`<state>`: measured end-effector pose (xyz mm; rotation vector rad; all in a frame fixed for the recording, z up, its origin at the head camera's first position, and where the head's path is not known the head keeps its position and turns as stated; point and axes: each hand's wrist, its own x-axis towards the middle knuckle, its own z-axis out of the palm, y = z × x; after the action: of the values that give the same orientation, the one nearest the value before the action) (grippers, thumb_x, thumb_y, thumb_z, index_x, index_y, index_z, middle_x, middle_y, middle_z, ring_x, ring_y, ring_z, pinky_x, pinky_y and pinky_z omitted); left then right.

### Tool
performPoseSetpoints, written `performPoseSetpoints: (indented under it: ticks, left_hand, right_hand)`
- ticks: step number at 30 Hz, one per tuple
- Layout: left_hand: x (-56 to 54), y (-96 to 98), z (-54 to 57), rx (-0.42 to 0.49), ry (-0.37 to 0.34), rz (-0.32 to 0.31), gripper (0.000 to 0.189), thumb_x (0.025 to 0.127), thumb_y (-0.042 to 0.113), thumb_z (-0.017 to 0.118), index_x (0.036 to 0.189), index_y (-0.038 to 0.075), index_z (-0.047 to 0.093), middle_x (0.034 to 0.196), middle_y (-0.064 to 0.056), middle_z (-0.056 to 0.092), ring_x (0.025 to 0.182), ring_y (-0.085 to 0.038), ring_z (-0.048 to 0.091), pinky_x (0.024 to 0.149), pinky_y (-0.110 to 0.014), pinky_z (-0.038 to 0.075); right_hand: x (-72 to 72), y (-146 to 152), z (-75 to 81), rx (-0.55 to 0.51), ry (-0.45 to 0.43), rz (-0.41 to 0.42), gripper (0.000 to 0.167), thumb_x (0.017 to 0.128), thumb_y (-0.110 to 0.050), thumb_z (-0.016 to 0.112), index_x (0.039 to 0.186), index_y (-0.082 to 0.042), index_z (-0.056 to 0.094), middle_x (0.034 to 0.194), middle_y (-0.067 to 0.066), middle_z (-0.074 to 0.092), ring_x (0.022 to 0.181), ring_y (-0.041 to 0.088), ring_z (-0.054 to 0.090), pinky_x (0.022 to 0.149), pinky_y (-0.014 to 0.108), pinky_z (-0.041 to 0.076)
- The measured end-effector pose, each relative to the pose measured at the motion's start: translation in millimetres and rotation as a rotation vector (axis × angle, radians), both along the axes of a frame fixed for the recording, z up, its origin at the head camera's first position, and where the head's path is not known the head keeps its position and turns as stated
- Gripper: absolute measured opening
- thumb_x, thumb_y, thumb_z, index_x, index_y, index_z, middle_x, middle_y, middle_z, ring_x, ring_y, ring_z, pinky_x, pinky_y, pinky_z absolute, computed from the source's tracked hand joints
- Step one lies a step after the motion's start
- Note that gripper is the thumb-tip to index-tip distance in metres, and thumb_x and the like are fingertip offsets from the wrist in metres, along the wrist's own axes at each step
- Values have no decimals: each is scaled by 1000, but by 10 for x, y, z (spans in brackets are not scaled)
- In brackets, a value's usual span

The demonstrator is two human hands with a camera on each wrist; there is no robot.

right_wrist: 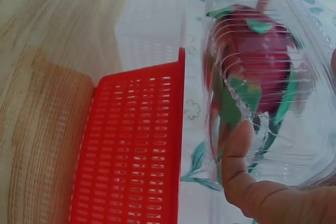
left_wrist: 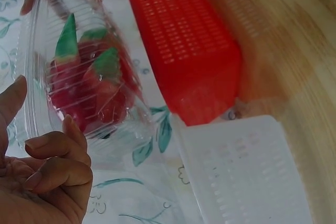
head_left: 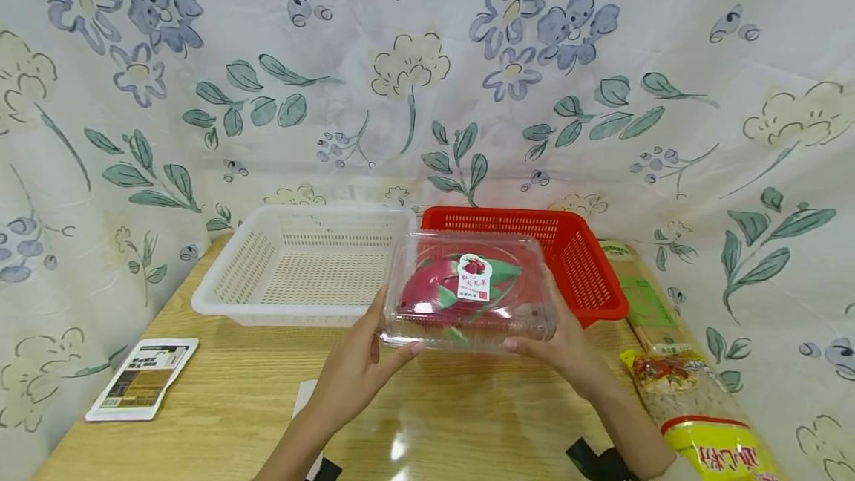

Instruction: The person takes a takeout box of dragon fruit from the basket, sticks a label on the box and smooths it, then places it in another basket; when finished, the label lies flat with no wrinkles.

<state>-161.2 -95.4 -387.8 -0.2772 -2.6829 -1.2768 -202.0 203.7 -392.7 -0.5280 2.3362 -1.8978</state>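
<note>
A clear plastic clamshell box (head_left: 415,318) is held up level in front of the baskets, overlapping both in the head view. Inside lies a pink dragon fruit (head_left: 427,284) with green scales, and a white label (head_left: 473,278) with a fruit picture sits on the lid. My left hand (head_left: 354,370) grips the box's left end, thumb along the near edge. At the opposite end my right hand (head_left: 564,340) holds it, thumb on the near side and fingers mostly hidden behind. The right wrist view shows a fingertip (right_wrist: 239,137) against the ribbed plastic.
Behind the box stand a white basket (head_left: 267,310) at left and a red basket (head_left: 594,273) at right. A flat white pouch (head_left: 143,379) lies on the table's left side. Along the right edge lie a green-labelled noodle pack (head_left: 644,295) and a yellow-and-clear food bag (head_left: 695,399).
</note>
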Motion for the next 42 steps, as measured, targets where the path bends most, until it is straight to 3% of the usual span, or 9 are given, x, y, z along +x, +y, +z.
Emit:
performPoseSetpoints:
  ticks: [5,9,14,18,30,37,42]
  left_hand:
    - [-43,13,14,18,-26,5,95,86,50,73,159,19,21,79,0,46,58,-7,35,48,-22,30]
    - [-75,24,8,18,3,1,95,85,50,74,159,19,23,77,1,46,56,-6,33,47,-22,30]
    - [-125,43,1,12,44,-5,95,84,51,74,159,22,23,78,4,47,56,-7,35,47,-23,32]
    - [-173,62,11,-1,61,-5,95,84,53,73,159,26,21,80,4,50,56,-8,36,46,-23,32]
    - [-273,104,47,-32,60,-13,95,85,58,71,159,31,18,77,1,51,55,-10,39,45,-25,33]
    - [-311,125,60,-47,57,-2,94,85,55,71,159,29,19,81,4,54,55,-11,40,45,-26,34]
    - [-336,136,59,-58,42,9,95,85,54,71,159,23,22,78,2,52,57,-12,41,46,-27,33]
  right_hand:
    - [-34,3,25,-48,-10,9,109,85,-14,78,159,-39,1,140,19,44,124,37,50,86,38,57]
    - [-65,4,25,-74,-23,10,107,86,-13,76,159,-37,2,143,18,41,124,32,51,87,36,56]
    - [-107,16,26,-114,-22,7,105,87,-10,75,160,-32,4,134,22,47,113,21,59,84,34,57]
    - [-144,38,26,-142,-23,6,105,87,-7,74,160,-32,4,129,17,50,109,15,62,83,34,57]
    - [-240,82,-2,-174,-26,2,99,88,-4,71,160,-32,8,125,7,54,109,16,63,85,33,57]
    - [-272,83,13,-161,-47,-27,99,88,-4,71,160,-33,8,133,19,47,109,15,61,86,31,56]
    - [-319,105,1,-171,-28,-13,97,89,-1,69,160,-29,9,127,19,52,108,16,63,86,31,56]
